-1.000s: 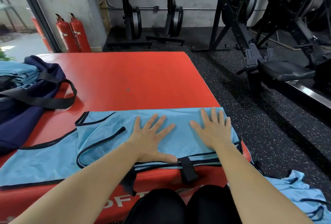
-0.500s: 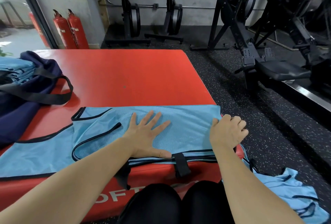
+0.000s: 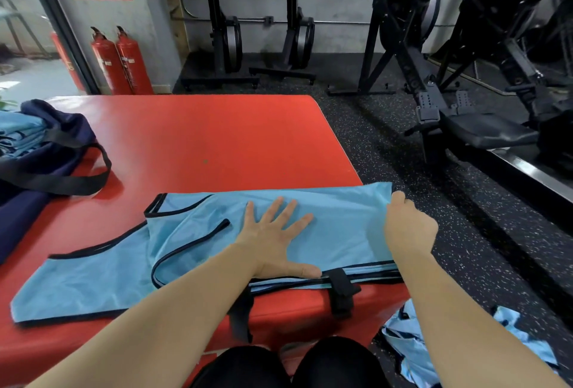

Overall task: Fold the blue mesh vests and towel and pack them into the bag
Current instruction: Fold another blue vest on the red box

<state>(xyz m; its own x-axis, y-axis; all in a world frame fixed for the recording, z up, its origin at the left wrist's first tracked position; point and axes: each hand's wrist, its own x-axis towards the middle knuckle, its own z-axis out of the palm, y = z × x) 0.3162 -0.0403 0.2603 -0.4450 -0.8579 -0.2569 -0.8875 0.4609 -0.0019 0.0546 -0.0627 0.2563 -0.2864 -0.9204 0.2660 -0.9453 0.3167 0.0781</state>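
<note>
From the head camera, looking down over the red platform [image 3: 217, 139].

Changed since a second ago: right hand [image 3: 406, 226] no longer flat. Spread beside the other hand then, curled at the platform's right edge half a second ago. Now closed around the right end of the blue mesh vest [image 3: 344, 220], with that end lifted off the platform's right edge into a small peak. Fingertips tucked behind the cloth, so exact pinch hard to tell.

Unchanged: left hand [image 3: 273, 242] palm down on the vest's middle, fingers spread wide, thumb out along the near black-trimmed hem.

Vest as before, along the platform's near edge and folded lengthwise. Black-edged armhole loop just left of the left hand, and a single-layer panel running on toward the platform's near left corner. Black strap [image 3: 341, 291] hanging over the platform's near face, just past the thumb tip.

Navy bag [image 3: 37, 170] at the platform's left edge, cut off by the frame, black handle looped onto the red surface. Folded blue cloth [image 3: 18, 133] stacked in its mouth, only partly seen. More blue vests [image 3: 403, 347] crumpled on the floor off the platform's near right corner, partly hidden behind the right forearm and cut off at the bottom. Towel or vest among these, cannot tell.

Lower part of the platform's near face covered by black-clad knees [image 3: 310, 366]. Beyond the platform's far edge, two red fire extinguishers [image 3: 124, 62] and black exercise machines [image 3: 412, 46].
</note>
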